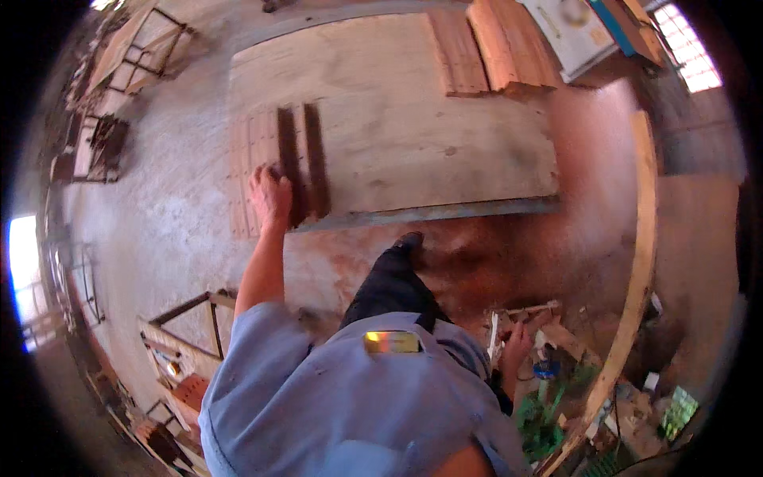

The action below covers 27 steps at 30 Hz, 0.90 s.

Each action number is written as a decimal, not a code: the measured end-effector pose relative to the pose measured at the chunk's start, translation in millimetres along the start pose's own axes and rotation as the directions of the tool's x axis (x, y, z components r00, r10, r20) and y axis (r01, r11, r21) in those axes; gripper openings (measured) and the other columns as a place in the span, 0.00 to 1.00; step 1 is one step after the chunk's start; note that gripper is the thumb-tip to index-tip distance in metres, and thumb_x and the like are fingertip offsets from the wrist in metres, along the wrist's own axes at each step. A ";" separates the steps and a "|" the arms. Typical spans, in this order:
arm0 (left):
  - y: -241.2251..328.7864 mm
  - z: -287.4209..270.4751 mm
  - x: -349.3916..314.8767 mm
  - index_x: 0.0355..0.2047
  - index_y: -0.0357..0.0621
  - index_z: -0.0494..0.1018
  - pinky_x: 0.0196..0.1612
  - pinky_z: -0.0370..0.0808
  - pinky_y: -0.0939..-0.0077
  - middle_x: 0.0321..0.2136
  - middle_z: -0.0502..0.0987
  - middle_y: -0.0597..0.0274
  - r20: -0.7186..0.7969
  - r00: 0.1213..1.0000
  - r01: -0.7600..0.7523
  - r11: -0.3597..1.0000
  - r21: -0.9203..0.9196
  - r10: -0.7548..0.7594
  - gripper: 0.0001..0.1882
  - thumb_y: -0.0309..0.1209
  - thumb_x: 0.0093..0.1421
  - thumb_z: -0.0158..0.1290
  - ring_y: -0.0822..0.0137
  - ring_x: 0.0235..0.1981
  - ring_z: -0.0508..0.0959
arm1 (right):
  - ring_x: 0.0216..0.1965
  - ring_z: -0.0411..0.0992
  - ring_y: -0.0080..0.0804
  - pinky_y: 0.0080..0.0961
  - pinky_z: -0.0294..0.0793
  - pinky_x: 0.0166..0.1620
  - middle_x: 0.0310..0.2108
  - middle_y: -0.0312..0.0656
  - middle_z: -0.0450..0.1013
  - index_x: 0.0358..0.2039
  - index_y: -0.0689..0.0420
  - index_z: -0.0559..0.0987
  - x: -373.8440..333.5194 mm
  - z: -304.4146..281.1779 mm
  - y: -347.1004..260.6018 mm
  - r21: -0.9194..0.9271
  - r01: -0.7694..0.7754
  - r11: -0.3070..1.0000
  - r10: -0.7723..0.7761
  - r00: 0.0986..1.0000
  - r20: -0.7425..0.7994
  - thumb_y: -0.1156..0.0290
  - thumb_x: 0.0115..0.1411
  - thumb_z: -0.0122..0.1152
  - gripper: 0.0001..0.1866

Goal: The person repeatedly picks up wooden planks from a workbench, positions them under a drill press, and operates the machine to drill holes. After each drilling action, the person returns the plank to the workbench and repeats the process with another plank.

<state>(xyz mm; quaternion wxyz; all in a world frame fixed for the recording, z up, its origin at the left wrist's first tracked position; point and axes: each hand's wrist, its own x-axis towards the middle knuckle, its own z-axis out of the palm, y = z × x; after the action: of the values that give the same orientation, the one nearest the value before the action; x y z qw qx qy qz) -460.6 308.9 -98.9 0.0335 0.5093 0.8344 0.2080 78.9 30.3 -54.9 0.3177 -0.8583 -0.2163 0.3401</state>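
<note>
My left hand [272,199] reaches forward onto a row of reddish-brown wooden slats [250,139], which lie side by side on the left part of a large pale board [381,95]. Its fingers curl around something small and dark, too blurred to name, just over the slats. Two darker strips run lengthwise along the right side of this row. My right hand [517,350] hangs low by my right side, above a cluttered heap. Motion blur hides how its fingers are set and whether anything is in them.
More brown slat panels [457,52] lie at the board's far right, beside a white box [576,32]. A long curved-looking timber [636,238] stands to my right. Wooden frames [187,334] are at the lower left. Green plants or scraps [540,421] lie lower right.
</note>
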 end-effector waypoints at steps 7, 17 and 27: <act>19.1 5.2 8.8 0.49 0.38 0.68 0.58 0.61 0.60 0.52 0.67 0.48 -0.098 0.989 -0.075 0.951 0.299 0.109 0.22 0.33 0.54 0.53 0.48 0.55 0.64 | 0.26 0.69 0.28 0.26 0.69 0.29 0.24 0.42 0.71 0.31 0.64 0.73 50.0 15.0 20.3 -0.190 0.288 0.939 -0.284 0.958 0.046 0.68 0.62 0.50 0.11; 271.4 169.4 76.0 0.57 0.36 0.59 0.53 0.68 0.61 0.52 0.69 0.44 0.493 0.846 0.033 0.902 -0.431 0.204 0.37 0.48 0.55 0.54 0.49 0.52 0.71 | 0.24 0.68 0.25 0.22 0.70 0.27 0.26 0.41 0.70 0.32 0.63 0.71 6.9 17.8 -0.2 0.172 -0.100 0.980 0.086 0.992 0.089 0.68 0.64 0.47 0.10; 337.3 223.3 107.2 0.60 0.58 0.57 0.44 0.73 0.56 0.43 0.73 0.47 0.509 0.805 -0.185 0.944 -0.273 0.305 0.35 0.52 0.54 0.52 0.49 0.45 0.75 | 0.23 0.71 0.29 0.27 0.71 0.28 0.22 0.42 0.72 0.26 0.66 0.75 -53.2 4.6 5.5 0.148 -0.368 0.918 0.383 0.919 -0.093 0.66 0.60 0.49 0.15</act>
<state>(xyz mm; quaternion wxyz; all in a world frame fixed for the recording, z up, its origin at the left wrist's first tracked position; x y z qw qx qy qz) -170.2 604.5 -157.1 0.2956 0.6449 0.6900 0.1440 40.5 -3.0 -37.6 0.3129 -0.8807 -0.0056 0.3556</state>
